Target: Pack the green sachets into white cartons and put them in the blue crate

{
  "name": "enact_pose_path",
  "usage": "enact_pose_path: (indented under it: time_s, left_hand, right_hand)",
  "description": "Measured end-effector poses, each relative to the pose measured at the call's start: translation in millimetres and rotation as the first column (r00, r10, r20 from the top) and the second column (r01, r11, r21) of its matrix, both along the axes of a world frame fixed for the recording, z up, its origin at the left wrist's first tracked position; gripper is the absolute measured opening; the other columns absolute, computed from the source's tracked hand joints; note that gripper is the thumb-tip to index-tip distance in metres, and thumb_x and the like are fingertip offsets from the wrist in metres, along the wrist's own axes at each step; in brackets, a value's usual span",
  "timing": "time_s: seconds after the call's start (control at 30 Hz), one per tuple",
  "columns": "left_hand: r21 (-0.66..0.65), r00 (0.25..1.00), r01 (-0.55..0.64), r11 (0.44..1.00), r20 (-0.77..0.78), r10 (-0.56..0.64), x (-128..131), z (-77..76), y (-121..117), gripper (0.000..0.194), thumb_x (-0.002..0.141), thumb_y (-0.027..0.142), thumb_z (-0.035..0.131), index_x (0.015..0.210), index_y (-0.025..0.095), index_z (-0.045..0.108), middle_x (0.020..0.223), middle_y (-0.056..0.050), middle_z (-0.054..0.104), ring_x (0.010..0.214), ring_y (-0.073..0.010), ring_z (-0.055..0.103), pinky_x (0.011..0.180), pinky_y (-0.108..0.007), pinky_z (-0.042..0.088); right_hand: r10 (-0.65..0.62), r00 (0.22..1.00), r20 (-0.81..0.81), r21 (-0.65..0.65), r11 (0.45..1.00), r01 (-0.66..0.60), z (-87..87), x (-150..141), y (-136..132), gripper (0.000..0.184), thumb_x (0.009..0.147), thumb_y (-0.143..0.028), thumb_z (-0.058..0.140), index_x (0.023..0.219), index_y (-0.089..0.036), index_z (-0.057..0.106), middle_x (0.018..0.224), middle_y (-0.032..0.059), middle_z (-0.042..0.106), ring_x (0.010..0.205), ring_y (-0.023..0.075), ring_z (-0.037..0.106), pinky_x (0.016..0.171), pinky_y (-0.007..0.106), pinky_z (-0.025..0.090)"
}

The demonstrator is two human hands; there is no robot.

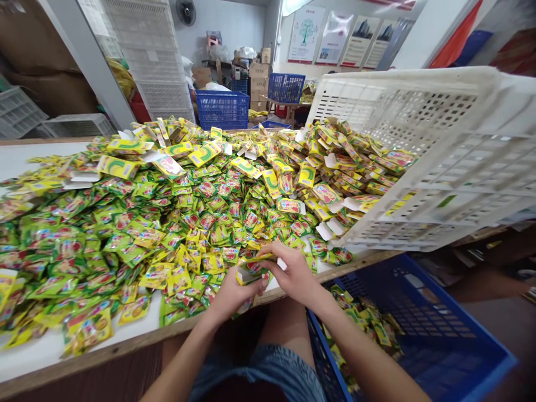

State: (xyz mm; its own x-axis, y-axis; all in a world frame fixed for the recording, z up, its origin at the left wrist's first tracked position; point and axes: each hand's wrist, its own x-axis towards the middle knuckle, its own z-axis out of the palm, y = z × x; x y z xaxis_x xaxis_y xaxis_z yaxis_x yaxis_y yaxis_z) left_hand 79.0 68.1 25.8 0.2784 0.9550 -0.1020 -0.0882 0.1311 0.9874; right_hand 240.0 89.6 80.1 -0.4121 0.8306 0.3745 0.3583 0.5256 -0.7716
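Close to the table's front edge, my left hand (pixel 234 291) is closed around a small open carton (pixel 246 274) with a pale inside and yellow-green printing. My right hand (pixel 295 274) meets it from the right, its fingers pinching a thin yellow packet (pixel 264 257) seen nearly edge-on at the carton's mouth. Part of the carton is hidden by my fingers. Just beyond my hands spreads a thick heap of green sachets (pixel 226 223) mixed with yellow sachets (pixel 180 279). Small yellow cartons with open white flaps (pixel 205 153) lie on the heap's far side.
A white plastic crate (pixel 393 106) lies tipped on the right of the table (pixel 125 335), cartons spilling from it. Below, right of my legs, a blue crate (pixel 435 318) holds filled yellow cartons (pixel 368 324). Blue crates (pixel 221 109) and stacked boxes (pixel 258 84) stand behind.
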Motion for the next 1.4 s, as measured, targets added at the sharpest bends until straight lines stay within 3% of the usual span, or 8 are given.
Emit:
enact_pose_path:
  time_s: [0.2,0.5,0.67,0.9,1.0,1.17,1.27,1.4]
  left_hand:
    - [0.143,0.997,-0.021,0.990,-0.073,0.031,-1,-8.4,10,0.012,0.066,0.021,0.068,0.068,0.014,0.059,0.061,0.002,0.058,0.058,-0.0123,0.050,0.057,-0.023,0.041]
    - [0.201,0.987,-0.106,0.974,-0.096,0.128,-6,-10.6,8,0.012,0.058,0.010,0.061,0.068,0.016,0.058,0.069,0.003,0.058,0.067,-0.0140,0.051,0.064,-0.024,0.045]
    - [0.198,0.995,-0.049,0.979,-0.076,0.065,-14,-19.9,11,0.015,0.061,0.011,0.063,0.075,0.015,0.062,0.072,0.001,0.062,0.072,-0.0163,0.055,0.068,-0.026,0.047]
    - [0.224,0.995,0.083,0.971,-0.065,-0.070,-25,-18.9,12,0.009,0.068,0.023,0.066,0.068,0.015,0.062,0.071,0.000,0.062,0.071,-0.0173,0.057,0.068,-0.026,0.046]
    - [0.217,0.997,-0.072,0.973,-0.007,0.076,-27,-18.9,4,0.020,0.071,0.026,0.068,0.086,0.018,0.059,0.088,-0.002,0.064,0.082,-0.0183,0.059,0.074,-0.027,0.046]
    - [0.170,0.918,-0.385,0.907,0.175,0.357,-24,-37.1,-21,0.048,0.078,0.021,0.064,0.114,0.026,0.032,0.103,-0.004,0.063,0.089,-0.0169,0.063,0.080,-0.030,0.046]
    - [0.235,0.907,-0.415,0.879,0.177,0.381,-24,-47.6,-26,0.045,0.079,0.020,0.062,0.113,0.026,0.034,0.111,-0.006,0.060,0.093,-0.0181,0.062,0.081,-0.031,0.047]
    - [0.341,0.931,-0.336,0.878,-0.020,0.365,-30,-44.8,-19,0.017,0.083,0.023,0.058,0.099,0.020,0.055,0.096,-0.005,0.063,0.091,-0.0190,0.060,0.080,-0.029,0.046]
  right_hand:
    - [0.075,0.886,0.457,0.184,0.967,-0.177,16.5,-9,0,0.027,0.075,0.003,0.047,0.089,-0.017,0.059,0.085,0.0052,0.059,0.084,0.0185,0.052,0.075,0.029,0.041]
    - [0.100,0.797,0.595,0.177,0.952,-0.251,10.5,-28,-3,0.019,0.073,-0.001,0.052,0.082,-0.017,0.055,0.080,0.0038,0.058,0.075,0.0174,0.051,0.069,0.027,0.039]
    - [0.048,0.911,0.410,0.152,0.981,-0.120,5.3,-30,-2,0.021,0.082,-0.009,0.052,0.102,-0.016,0.051,0.091,0.0061,0.059,0.086,0.0186,0.053,0.075,0.029,0.042]
    - [0.042,0.936,0.349,0.187,0.976,-0.113,-8.4,-35,-8,0.011,0.083,-0.018,0.058,0.075,-0.020,0.065,0.113,0.0074,0.055,0.114,0.0244,0.040,0.094,0.044,0.035]
    - [0.071,0.958,0.279,0.090,0.991,-0.100,-17.9,-33,-10,0.009,0.085,-0.022,0.056,0.085,-0.022,0.065,0.115,0.0060,0.055,0.113,0.0231,0.043,0.095,0.044,0.035]
    - [-0.045,0.992,-0.121,-0.159,0.987,0.025,-55.3,-33,-21,0.024,0.088,-0.020,0.050,0.111,-0.023,0.048,0.103,0.0050,0.058,0.097,0.0166,0.057,0.085,0.032,0.046]
    - [-0.109,0.972,-0.207,-0.151,0.985,0.079,-72.0,-37,-25,0.023,0.088,-0.020,0.050,0.110,-0.023,0.047,0.103,0.0049,0.058,0.094,0.0161,0.058,0.084,0.030,0.047]
    - [-0.036,0.995,-0.094,-0.066,0.997,0.030,-65.5,-39,-19,0.017,0.090,-0.020,0.046,0.102,-0.021,0.057,0.097,0.0055,0.060,0.094,0.0176,0.057,0.084,0.031,0.045]
